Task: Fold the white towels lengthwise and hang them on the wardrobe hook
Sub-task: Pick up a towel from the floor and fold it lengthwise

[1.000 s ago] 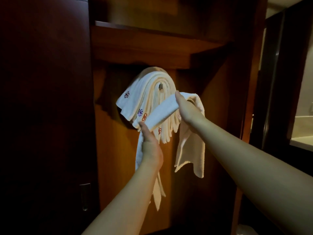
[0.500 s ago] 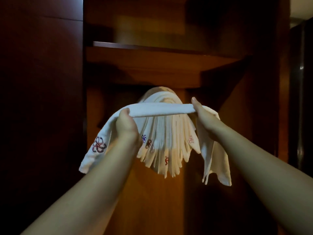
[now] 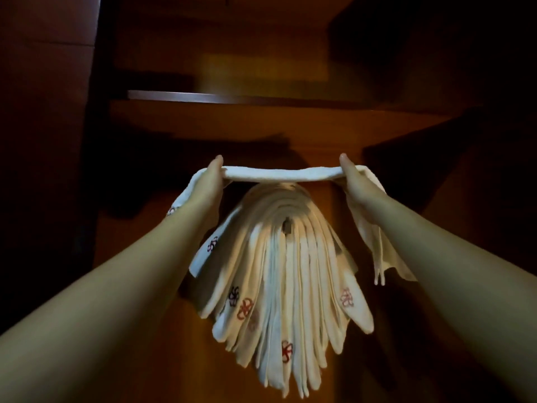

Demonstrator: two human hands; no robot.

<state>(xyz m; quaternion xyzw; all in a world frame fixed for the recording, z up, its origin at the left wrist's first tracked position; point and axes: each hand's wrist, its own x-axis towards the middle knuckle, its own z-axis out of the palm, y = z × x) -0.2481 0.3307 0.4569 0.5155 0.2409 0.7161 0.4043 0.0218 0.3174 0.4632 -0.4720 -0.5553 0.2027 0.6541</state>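
Two hands show: the left hand in the middle left of the frame and the right hand in the middle right. One folded towel stretches between them across the centre. Below it hangs one bunch of towels, too closely layered to count exactly, though well over ten folds show. One hook peeps out at the bunch's centre. One shelf crosses the upper middle. About seven embroidered logos are visible.
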